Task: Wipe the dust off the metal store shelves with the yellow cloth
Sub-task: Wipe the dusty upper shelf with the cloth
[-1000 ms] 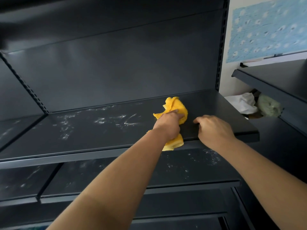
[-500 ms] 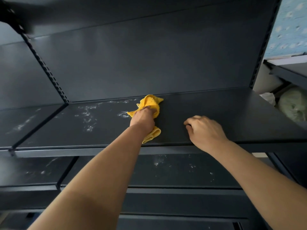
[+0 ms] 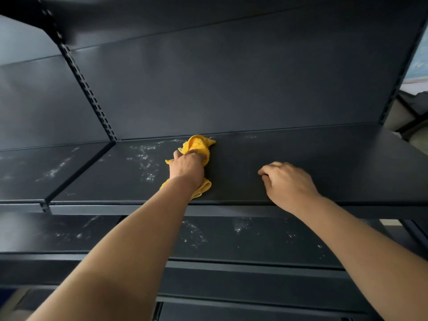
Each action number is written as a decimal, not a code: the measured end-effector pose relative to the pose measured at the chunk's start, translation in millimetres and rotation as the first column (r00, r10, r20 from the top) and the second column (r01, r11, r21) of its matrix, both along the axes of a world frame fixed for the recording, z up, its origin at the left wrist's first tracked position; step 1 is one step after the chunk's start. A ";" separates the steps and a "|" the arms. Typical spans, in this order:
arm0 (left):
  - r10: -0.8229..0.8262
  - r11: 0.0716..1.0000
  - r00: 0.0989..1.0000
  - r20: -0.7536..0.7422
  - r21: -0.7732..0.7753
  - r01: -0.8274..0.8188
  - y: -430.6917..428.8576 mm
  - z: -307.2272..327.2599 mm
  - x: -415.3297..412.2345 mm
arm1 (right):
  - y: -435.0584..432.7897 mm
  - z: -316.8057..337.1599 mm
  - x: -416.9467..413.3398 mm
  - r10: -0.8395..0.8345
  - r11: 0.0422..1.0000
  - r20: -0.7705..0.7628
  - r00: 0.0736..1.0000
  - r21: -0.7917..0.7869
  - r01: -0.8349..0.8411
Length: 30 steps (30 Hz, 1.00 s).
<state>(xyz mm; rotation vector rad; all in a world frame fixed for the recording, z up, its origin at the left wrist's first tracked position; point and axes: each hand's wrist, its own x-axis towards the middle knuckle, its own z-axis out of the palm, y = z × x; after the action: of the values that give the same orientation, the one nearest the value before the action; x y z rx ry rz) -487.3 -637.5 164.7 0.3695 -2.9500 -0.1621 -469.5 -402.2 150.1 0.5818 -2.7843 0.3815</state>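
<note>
Dust flecks (image 3: pixel 146 158) lie on the left part of the shelf (image 3: pixel 335 163), just beside the yellow cloth (image 3: pixel 199 144); the cloth sits bunched mid-shelf, close to its back edge, under the left hand (image 3: pixel 187 169), whose fingers curl over it and press it down; the right hand (image 3: pixel 287 181) rests toward the shelf's front lip, fingers loosely curled, holding nothing. Risks, as I judge them: a cloth this bunched may skip the back seam; a fast stroke could push dust over the front lip onto the lower shelf (image 3: pixel 254 237) beneath.
</note>
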 end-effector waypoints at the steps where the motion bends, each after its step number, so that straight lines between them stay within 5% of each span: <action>1: 0.015 0.999 1.000 -0.018 0.043 -0.014 3.9 0.9 -0.5 | 2.1 0.3 0.8 -0.002 1.000 -0.001 1.000 -0.002 0.002; 5: 0.001 0.982 0.998 -0.059 0.188 0.010 28.9 6.1 1.3 | 14.8 0.6 3.0 -0.017 1.000 -0.013 1.000 -0.002 0.017; 12: -0.234 0.950 0.972 0.023 0.217 0.223 100.6 24.9 6.3 | 31.8 2.5 -1.2 -0.033 0.999 -0.028 0.999 -0.010 0.032; 15: -0.288 0.870 0.951 -0.110 0.386 0.308 111.5 36.1 9.6 | 38.9 3.3 -4.7 -0.040 0.999 -0.013 0.999 0.003 0.040; 18: -0.216 0.919 0.936 -0.279 0.266 0.291 101.1 40.7 9.1 | 46.3 3.0 -5.8 -0.041 0.999 -0.012 0.999 -0.010 0.041; 24: -0.328 0.915 0.927 0.180 0.304 0.264 88.2 8.4 10.7 | 61.4 2.0 -8.1 -0.034 0.999 -0.016 0.999 -0.018 0.033; 30: -0.405 0.899 0.886 0.226 0.275 0.341 135.0 10.2 -4.0 | 80.5 2.8 -12.7 -0.057 0.998 -0.035 0.998 0.022 0.058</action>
<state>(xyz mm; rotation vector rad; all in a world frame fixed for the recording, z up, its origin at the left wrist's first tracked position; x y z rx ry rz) -491.3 -502.4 174.9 -0.1811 -3.2599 -0.5439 -482.3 -321.7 152.9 0.5069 -2.7695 0.3246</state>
